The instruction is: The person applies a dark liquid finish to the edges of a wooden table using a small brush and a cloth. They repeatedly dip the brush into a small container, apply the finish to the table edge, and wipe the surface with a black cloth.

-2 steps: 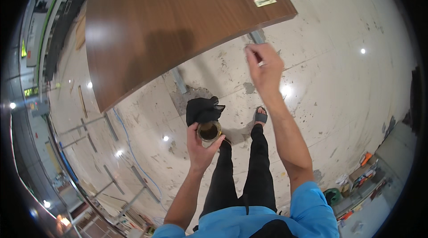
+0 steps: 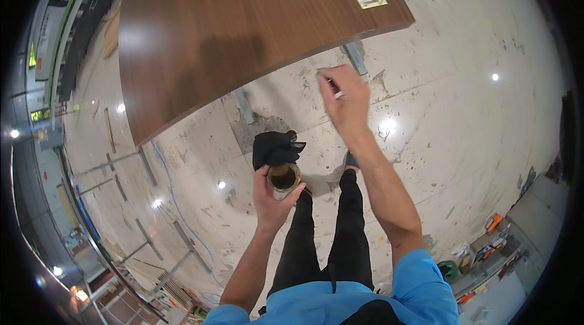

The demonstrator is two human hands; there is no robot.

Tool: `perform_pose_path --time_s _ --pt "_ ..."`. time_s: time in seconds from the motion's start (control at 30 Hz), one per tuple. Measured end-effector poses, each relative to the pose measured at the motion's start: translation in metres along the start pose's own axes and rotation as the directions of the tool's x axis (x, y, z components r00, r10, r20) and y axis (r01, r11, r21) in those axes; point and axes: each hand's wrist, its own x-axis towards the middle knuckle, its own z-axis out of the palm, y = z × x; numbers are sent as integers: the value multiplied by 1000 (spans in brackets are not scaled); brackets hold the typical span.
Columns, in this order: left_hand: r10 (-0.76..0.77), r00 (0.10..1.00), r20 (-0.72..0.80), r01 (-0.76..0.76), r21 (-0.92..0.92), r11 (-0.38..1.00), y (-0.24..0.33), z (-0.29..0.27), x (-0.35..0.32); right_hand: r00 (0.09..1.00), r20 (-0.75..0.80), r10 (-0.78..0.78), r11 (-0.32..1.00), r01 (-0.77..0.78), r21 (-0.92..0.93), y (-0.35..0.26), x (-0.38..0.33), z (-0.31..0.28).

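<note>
My left hand [image 2: 271, 206] is wrapped round a small round jar [image 2: 283, 178] of clear-looking material with dark brown contents. A crumpled black cloth [image 2: 275, 147] sits against the jar's far side, by the fingertips; whether those fingers grip it too is unclear. My right hand [image 2: 350, 101] is closed in a pinch out in front, short of the near edge of a large brown wood-grain panel [image 2: 261, 14]. A small pale end shows at its curled fingers, but what it belongs to cannot be made out. On the panel's right corner is a pale label [image 2: 372, 2].
Grey metal bars [image 2: 354, 58] show under the panel's near edge. A blue hose [image 2: 176, 194] and metal frames [image 2: 146, 167] lie on the stained tile floor [image 2: 450, 124] to the left. A box of tools [image 2: 486, 249] stands at the lower right.
My right hand has moved left and slightly nearer, its fingers still closed. The panel appears slightly farther right in the picture. My left hand keeps its hold on the jar.
</note>
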Motion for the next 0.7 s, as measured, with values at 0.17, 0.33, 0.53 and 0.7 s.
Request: perform_pose_path --time_s 0.17,0.33,0.53,0.7 --pt "-54 998 -31 51 -103 993 -18 -15 3 997 -56 53 998 -51 47 -3 -9 17" --pt "-13 995 -94 6 -78 997 -36 -37 -5 994 -60 94 995 -92 36 -5 -12 33" --pt "-58 986 -158 34 -153 988 -48 -69 -23 979 202 -1 990 -28 141 -48 -46 111" --pt "-71 971 -229 43 -127 991 -61 -101 -37 999 19 32 995 -33 91 -60 -50 113"
